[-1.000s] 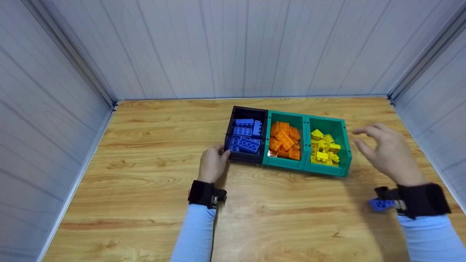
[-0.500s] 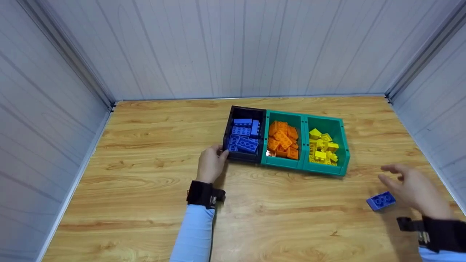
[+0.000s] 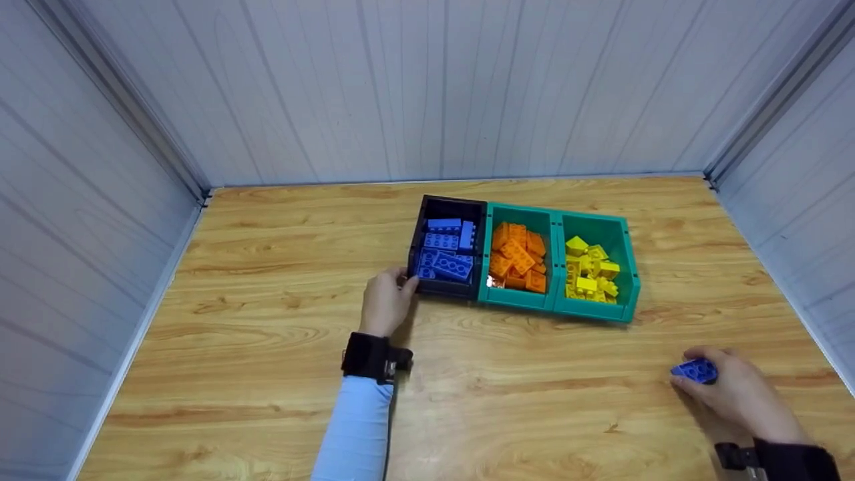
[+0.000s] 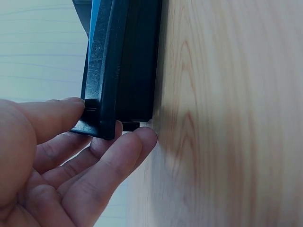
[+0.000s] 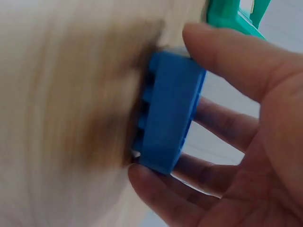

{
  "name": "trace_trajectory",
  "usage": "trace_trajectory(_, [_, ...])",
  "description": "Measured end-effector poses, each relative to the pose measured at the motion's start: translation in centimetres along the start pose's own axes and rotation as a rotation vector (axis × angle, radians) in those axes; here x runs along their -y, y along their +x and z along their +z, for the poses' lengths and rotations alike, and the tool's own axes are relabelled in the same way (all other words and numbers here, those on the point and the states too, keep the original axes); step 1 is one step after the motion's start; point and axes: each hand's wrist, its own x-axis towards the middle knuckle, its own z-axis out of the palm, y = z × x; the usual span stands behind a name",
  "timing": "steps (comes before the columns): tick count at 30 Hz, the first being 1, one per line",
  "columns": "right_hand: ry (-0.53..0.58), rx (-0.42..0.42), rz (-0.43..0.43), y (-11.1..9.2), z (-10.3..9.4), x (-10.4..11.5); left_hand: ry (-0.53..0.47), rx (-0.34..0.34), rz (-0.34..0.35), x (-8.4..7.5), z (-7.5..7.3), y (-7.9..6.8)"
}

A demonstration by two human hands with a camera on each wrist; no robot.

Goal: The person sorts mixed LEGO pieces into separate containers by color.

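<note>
At the front left corner of the black bin [image 3: 449, 288], my left hand [image 3: 386, 304] pinches the rim; in the left wrist view the thumb lies on top of the lip and the fingers curl beneath it. Several blue bricks [image 3: 442, 240] lie in that bin. Over at the right of the table, my right hand [image 3: 738, 387] grips a single blue toy brick [image 3: 695, 370] between thumb and fingers. The right wrist view has this brick [image 5: 170, 111] studs toward the wood, with the thumb at one end and a fingertip at the other.
Joined to the black bin's right side are two green bins, one with orange bricks [image 3: 518, 257] and the other with yellow bricks [image 3: 588, 270]. The wooden table [image 3: 267, 401] is bounded by pale panel walls [image 3: 427, 87] at the back and both sides.
My right hand has come down from beside the green bins to the lone blue brick and grips it now. The left hand stays at the black bin's corner.
</note>
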Motion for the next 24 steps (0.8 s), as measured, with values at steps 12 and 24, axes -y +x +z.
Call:
trace_trajectory(12, [0.043,-0.090,-0.067,0.5,-1.5,2.2,-0.016,0.013,-0.016,-0.1,-0.2,-0.2])
trace_trajectory(24, [0.088,-0.336,-0.423,5.5,-5.8,13.6,-0.013,0.005,-0.001,-0.1,-0.1,-0.2])
